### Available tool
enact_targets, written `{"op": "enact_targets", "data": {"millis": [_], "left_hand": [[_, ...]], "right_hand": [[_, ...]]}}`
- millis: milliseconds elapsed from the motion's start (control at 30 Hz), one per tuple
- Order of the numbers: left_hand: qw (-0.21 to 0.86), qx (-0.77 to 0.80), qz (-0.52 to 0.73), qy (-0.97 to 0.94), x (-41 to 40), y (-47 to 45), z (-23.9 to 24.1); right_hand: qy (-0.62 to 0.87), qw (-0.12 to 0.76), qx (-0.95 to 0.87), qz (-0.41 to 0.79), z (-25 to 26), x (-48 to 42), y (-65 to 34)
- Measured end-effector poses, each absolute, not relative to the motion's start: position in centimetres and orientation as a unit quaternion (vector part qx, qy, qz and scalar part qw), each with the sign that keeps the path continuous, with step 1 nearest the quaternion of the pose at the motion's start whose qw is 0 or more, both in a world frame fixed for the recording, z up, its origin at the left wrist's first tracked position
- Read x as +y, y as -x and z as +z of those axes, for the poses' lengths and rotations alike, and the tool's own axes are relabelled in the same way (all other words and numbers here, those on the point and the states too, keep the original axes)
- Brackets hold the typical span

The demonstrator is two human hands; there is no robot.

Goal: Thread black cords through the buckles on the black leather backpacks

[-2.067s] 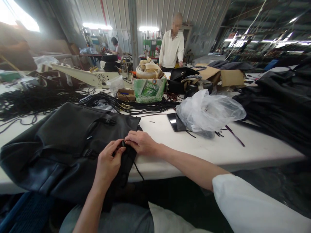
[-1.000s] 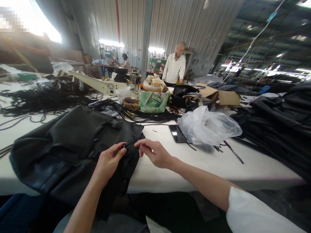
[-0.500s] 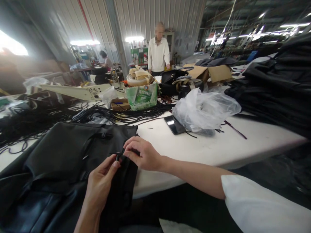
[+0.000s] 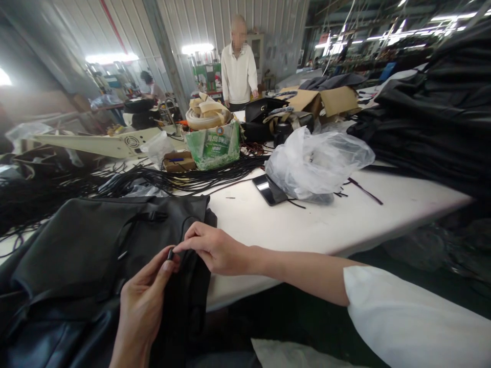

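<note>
A black backpack (image 4: 72,245) with straps and buckles lies at the left of the table, its surface smooth like leather. Over its right part, my left hand (image 4: 143,294) is closed, pinching a small black tube-like piece (image 4: 170,254) between thumb and fingertips. What exactly this piece is, I cannot make out. From the right comes my right hand (image 4: 215,248), its index finger stretched out and the tip at the upper end of the piece. The other fingers are loosely curled, and nothing shows in them.
Past the backpack lie many black cords (image 4: 184,176). A phone (image 4: 269,190) is beside a clear plastic bag (image 4: 318,163). Farther back stand a green box (image 4: 213,145) with rolled strips and a cardboard box (image 4: 337,102). Black material (image 4: 429,112) is piled at right. A person (image 4: 238,74) stands beyond the table.
My right hand has gone from a pinch beside the black piece to a stretched index finger at its end. My left hand still holds the piece, lower and farther left in view. The view shifted slightly.
</note>
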State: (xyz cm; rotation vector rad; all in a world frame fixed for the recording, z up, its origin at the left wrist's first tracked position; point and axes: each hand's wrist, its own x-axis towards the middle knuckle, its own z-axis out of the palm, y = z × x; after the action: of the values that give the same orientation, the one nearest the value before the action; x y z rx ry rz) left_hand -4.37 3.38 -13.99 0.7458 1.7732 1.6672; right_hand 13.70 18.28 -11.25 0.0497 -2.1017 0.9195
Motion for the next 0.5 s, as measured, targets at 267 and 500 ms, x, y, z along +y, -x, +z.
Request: {"op": "enact_targets", "data": {"millis": [267,500], "left_hand": [[0.258,0.671,0.635,-0.283,3.46,4.2,-14.37],[0.26,0.67,0.644,-0.261,3.67,3.58,-13.85]], "right_hand": [[-0.036,0.384,-0.852,0.355,-11.64,18.26,-13.58],[0.02,0.431,-0.833,0.346,-11.84,18.32,-13.39]]}}
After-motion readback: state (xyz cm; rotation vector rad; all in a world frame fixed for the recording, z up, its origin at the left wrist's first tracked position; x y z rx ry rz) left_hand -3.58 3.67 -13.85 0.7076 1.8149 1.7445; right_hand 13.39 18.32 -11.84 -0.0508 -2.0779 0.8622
